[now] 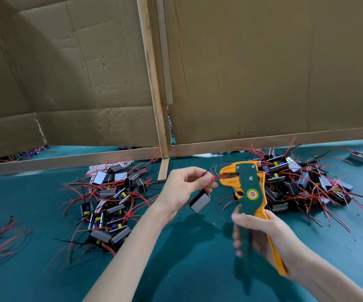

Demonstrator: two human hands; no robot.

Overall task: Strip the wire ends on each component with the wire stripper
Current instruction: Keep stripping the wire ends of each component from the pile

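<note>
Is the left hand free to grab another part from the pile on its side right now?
Probably not at once. The pile lies close beside the left hand, nothing between, but its fingers pinch a component's wires fed into the stripper; it would have to let go first.

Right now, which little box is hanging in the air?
The component dangling below the left hand, which pinches its wires at the wire stripper; the others lie on the table.

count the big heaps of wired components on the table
2. The left heap sits left of the left hand; the right heap lies behind the wire stripper. A few loose components lie at the far right edge, and more may be hidden under the cardboard panels.
</note>
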